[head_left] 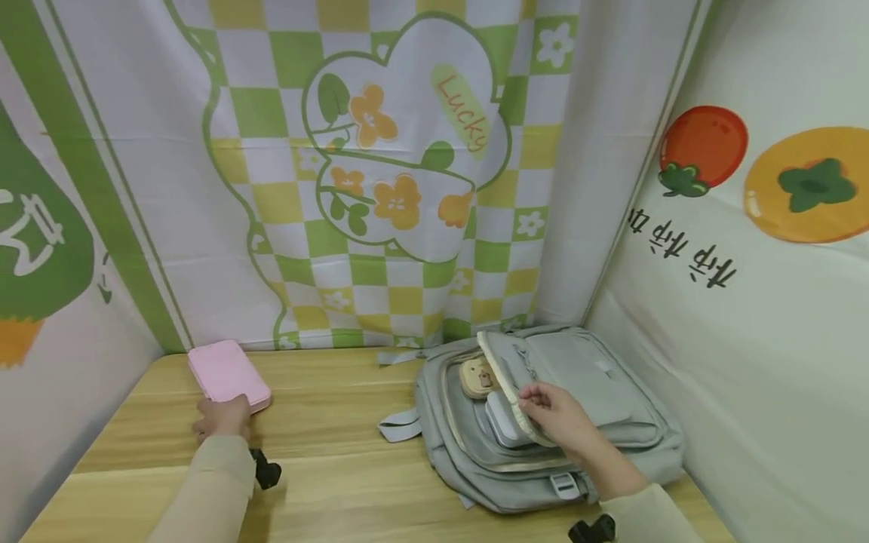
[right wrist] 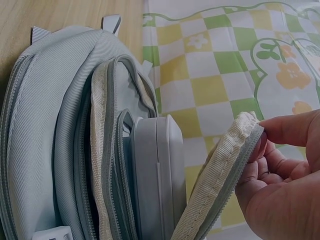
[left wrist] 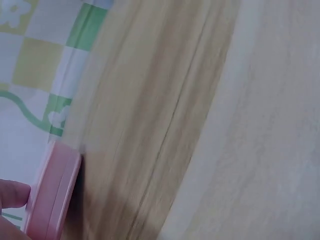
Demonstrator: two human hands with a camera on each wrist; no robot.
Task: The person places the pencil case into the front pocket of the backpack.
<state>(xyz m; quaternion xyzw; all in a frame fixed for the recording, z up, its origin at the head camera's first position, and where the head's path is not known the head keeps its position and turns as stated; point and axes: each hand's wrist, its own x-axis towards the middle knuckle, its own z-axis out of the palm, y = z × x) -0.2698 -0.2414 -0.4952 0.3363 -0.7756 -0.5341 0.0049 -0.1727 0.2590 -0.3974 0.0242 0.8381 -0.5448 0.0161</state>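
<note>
A pink case [head_left: 227, 371] with rounded corners lies at the table's back left. My left hand [head_left: 222, 417] grips its near end. In the left wrist view the thumb [left wrist: 14, 194] presses against the pink case [left wrist: 52, 195], while the other fingers are mostly hidden. To the right lies a grey backpack [head_left: 462, 471], its front pocket unzipped. My right hand [head_left: 558, 413] pinches the cream-edged pocket flap [right wrist: 220, 180] between thumb and fingers and holds it up. Inside the pocket sit a pale grey case [right wrist: 170, 165] and a small yellow pouch [head_left: 477, 378] with a bear picture.
The wooden table [head_left: 326, 467] runs between the pink case and the backpack. A checked cloth [head_left: 380, 302] hangs along its back edge, with printed cloth walls at both sides. A grey strap [head_left: 400, 426] sticks out left of the backpack.
</note>
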